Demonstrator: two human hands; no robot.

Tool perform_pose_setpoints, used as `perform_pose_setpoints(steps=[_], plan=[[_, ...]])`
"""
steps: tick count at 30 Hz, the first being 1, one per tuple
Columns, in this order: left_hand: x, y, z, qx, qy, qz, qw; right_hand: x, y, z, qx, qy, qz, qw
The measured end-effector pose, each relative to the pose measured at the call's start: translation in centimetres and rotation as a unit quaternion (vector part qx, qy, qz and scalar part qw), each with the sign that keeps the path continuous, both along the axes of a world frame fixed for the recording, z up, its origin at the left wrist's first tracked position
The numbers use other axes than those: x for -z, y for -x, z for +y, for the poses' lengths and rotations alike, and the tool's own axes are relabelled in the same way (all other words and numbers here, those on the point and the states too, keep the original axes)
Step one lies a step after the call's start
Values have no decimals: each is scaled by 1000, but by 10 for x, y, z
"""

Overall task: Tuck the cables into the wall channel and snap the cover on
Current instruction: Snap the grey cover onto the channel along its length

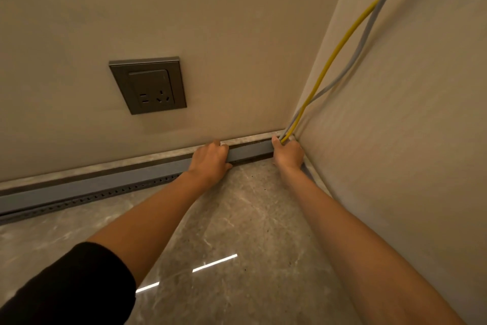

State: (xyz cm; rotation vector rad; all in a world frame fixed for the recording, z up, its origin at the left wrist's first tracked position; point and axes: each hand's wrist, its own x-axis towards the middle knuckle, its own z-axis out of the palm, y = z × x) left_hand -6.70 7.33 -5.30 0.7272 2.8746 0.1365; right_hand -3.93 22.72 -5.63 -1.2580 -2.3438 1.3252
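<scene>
Room corner: beige plaster walls meet a polished grey marble floor (250, 219), with a dark grey square wall socket (148, 85) on the left-hand wall. A long grey plastic wall channel (79, 194) runs along the skirting toward the corner; its slotted lower edge is exposed at left. A flat grey cover strip (250, 152) lies along the channel, long axis parallel to it. The left hand (210, 158) is curled over the strip, fingers closed on its top edge. The right hand (288, 153), nearer the corner, holds the strip's end; its grip is partly hidden. A yellow cable (340, 45) and a grey cable (369, 32) descend the right-hand wall and enter the channel at the right hand. Judgement: pressing should proceed from the corner leftward.
</scene>
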Motion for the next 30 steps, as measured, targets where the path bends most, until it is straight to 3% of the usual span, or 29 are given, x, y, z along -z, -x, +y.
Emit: perform_pose_setpoints(steps=[5, 11, 14, 17, 22, 30], plan=[[-4, -6, -9, -5, 10, 11, 1000, -5, -11, -9, 31, 3, -3, 1000], [-7, -15, -40, -30, 40, 33, 998, -16, -18, -36, 33, -27, 66, 997], [-10, -20, -48, -45, 26, 20, 998, -14, -18, -44, -16, -23, 62, 998], [-11, -23, -48, -52, 19, 21, 998, -7, -18, -40, -99, -78, 23, 992], [-10, -19, -50, -55, 9, 21, 998, 0, -21, -24, -236, -171, -55, 955], [-4, -22, -42, -1, 59, 99, 993, -1, -19, 0, -285, -266, -97, 916]])
